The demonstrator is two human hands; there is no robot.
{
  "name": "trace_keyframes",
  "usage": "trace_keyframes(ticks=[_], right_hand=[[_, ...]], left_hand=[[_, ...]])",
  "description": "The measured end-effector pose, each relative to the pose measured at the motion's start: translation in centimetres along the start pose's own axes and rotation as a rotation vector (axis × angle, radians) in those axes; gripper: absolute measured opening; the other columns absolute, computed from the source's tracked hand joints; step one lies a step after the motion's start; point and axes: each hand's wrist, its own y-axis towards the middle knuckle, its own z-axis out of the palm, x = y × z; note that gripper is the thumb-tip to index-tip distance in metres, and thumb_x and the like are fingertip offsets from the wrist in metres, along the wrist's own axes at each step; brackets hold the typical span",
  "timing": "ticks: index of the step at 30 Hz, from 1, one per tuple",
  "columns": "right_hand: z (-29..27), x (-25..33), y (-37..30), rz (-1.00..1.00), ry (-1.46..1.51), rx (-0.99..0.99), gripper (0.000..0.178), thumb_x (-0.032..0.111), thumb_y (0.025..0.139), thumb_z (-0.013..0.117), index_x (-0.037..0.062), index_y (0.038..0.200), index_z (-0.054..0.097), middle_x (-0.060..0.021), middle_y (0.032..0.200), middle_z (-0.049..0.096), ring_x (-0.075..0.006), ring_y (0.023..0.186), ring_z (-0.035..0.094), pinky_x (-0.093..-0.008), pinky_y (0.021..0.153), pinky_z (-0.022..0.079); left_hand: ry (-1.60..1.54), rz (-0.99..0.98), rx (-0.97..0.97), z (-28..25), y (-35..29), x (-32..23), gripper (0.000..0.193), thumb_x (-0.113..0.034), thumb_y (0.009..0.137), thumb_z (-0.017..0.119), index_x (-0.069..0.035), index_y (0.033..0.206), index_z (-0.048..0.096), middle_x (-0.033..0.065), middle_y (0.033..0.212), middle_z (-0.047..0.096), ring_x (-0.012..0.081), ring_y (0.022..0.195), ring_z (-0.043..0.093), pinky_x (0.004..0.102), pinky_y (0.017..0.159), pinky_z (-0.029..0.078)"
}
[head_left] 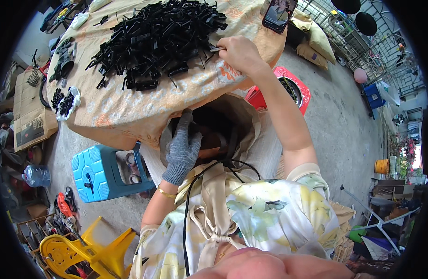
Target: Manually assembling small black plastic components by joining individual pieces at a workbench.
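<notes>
Presently, a thin, light-coloured object (217,49) is pinched between the closed thumb and fingers of the bare right hand (239,56), beside the pile of black plastic pieces (163,42) heaped on the cloth-covered table (144,105). The grey-gloved left hand (182,151) is held at the mouth of the open sack (271,132), its fingers loosely bent; whether anything is gripped there cannot be told.

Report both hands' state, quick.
Left hand: gloved, at the open sack; whether it holds anything cannot be told.
Right hand: closed, pinching a small thin piece beside the black pile.
</notes>
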Motion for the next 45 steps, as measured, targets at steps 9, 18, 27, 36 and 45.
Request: trace_keyframes(ticks=[9,18,27,36,45], right_hand=[[-4.5,2.0,-6.5,0.041,0.527,-0.246,0.011,0.004,0.075,0.058,-0.0001,0.083,0.064,-0.0077,0.069,0.063,-0.0124,0.065,0.06,-0.0246,0.059,0.045],[-0.3,9.3,-17.1,0.041,1.045,-0.071,0.012,-0.002,0.072,0.064,-0.0013,0.084,0.06,-0.0094,0.067,0.056,-0.0176,0.058,0.057,-0.0267,0.051,0.043],[1.6,10.1,-18.5,-0.114,0.823,-0.189,0.02,-0.001,0.073,0.063,0.0018,0.092,0.059,-0.0075,0.067,0.056,-0.0161,0.057,0.058,-0.0248,0.05,0.045],[-0.5,9.0,-16.8,0.167,1.177,-0.016,0.013,0.007,0.089,0.051,-0.0026,0.095,0.057,-0.0011,0.065,0.054,-0.0053,0.059,0.049,-0.0192,0.053,0.04],[-0.8,9.6,-16.3,0.213,1.148,0.133,0.013,0.009,0.087,0.054,-0.0029,0.087,0.061,-0.0028,0.068,0.06,-0.0062,0.059,0.054,-0.0202,0.053,0.043]], left_hand=[[0.196,0.215,0.119,-0.7,0.5,-2.0,0.07,-0.008,0.079,0.059,-0.007,0.138,0.022,0.0142,0.134,0.039,0.0305,0.119,0.043,0.0376,0.096,0.037],[-1.183,0.002,0.283,-1.1,0.9,-4.6,0.084,-0.008,0.072,0.071,-0.007,0.139,0.021,0.015,0.132,0.04,0.0259,0.119,0.043,0.0367,0.099,0.036],[-1.294,-0.152,0.251,-1.1,0.2,-4.2,0.058,-0.006,0.08,0.061,-0.005,0.132,0.034,0.0164,0.119,0.051,0.0245,0.109,0.051,0.0358,0.094,0.041],[-0.875,-0.041,0.117,-0.6,-0.2,-4.7,0.041,-0.001,0.085,0.054,-0.003,0.123,0.039,0.0105,0.114,0.052,0.0159,0.104,0.051,0.0292,0.088,0.044],[-0.762,-0.022,0.038,-0.9,-0.5,-4.7,0.035,0.001,0.084,0.056,-0.002,0.117,0.044,0.0102,0.108,0.055,0.0145,0.098,0.054,0.0281,0.087,0.044]])
